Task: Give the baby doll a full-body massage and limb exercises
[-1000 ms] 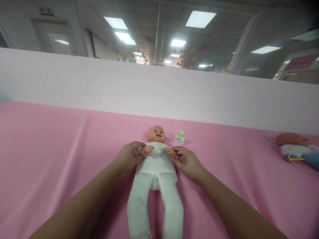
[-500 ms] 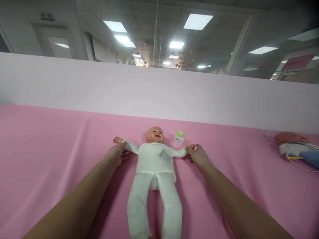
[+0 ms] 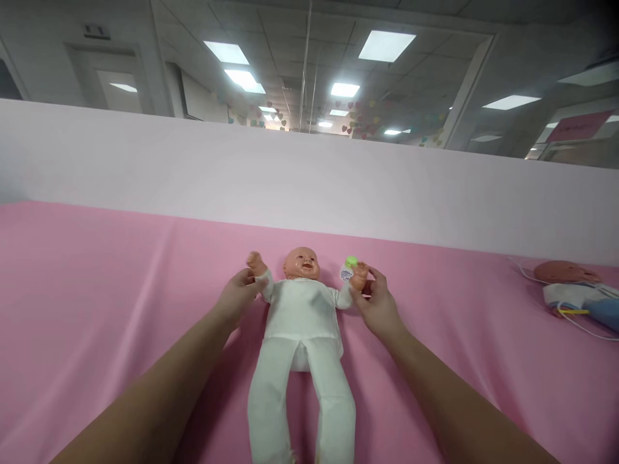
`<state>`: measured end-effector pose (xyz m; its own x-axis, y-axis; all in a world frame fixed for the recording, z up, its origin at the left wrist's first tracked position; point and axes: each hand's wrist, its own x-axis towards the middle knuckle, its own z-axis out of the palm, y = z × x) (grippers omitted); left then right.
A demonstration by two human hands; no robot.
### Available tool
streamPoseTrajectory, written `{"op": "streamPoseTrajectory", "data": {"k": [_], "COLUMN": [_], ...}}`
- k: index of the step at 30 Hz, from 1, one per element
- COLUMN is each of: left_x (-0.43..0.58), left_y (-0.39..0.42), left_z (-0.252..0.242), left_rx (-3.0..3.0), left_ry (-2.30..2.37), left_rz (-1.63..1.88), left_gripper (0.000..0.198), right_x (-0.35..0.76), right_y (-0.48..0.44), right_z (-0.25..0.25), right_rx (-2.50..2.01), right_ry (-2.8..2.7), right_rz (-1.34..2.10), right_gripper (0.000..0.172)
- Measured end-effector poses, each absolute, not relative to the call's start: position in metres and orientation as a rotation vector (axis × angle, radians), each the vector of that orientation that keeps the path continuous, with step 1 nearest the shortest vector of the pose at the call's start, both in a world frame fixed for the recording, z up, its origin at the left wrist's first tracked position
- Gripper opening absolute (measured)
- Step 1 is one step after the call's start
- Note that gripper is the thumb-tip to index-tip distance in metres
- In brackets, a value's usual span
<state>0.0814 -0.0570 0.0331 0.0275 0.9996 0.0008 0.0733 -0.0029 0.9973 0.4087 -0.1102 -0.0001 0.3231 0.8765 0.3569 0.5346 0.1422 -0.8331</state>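
A baby doll (image 3: 304, 316) with a bare head and a white cloth body lies face up, its legs toward me. My left hand (image 3: 240, 293) is closed around the doll's forearm on the left, just below its raised fist. On the other side my right hand (image 3: 380, 303) grips the doll's other arm near the wrist, fingers behind the small hand. Both doll arms are bent upward beside the head. Behind the doll's right-side hand, partly covered by it, stands a small clear bottle (image 3: 345, 273) with a green cap.
A pink sheet (image 3: 120, 309) with a few creases covers the surface. At the far right lies a second doll (image 3: 575, 283) in white and blue, with a thin white tube and a yellow strip. A low white wall (image 3: 309, 180) runs along the back, under glass.
Both doll arms, stretched out sideways before, have been lifted and brought inward by my hands. The doll's hand on the right now partly covers the bottle.
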Motion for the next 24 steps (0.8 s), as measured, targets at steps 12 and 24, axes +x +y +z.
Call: {"op": "streamPoseTrajectory", "data": {"k": [12,24], "left_x": [0.095,0.086], "left_y": [-0.083,-0.062], "left_z": [0.035,0.022], "left_rx": [2.543,1.817], "left_ry": [1.231,1.437], "left_rz": [0.572,1.066], "left_gripper": [0.039,0.024], "right_x": [0.368,0.402], "right_y": [-0.137,-0.116], "right_z": [0.018,0.004], "right_rx": [-1.16,-1.567], "right_ry": [-2.362,-1.401], "right_rz": [-0.104,0.406], "right_gripper": [0.036,0.052]}}
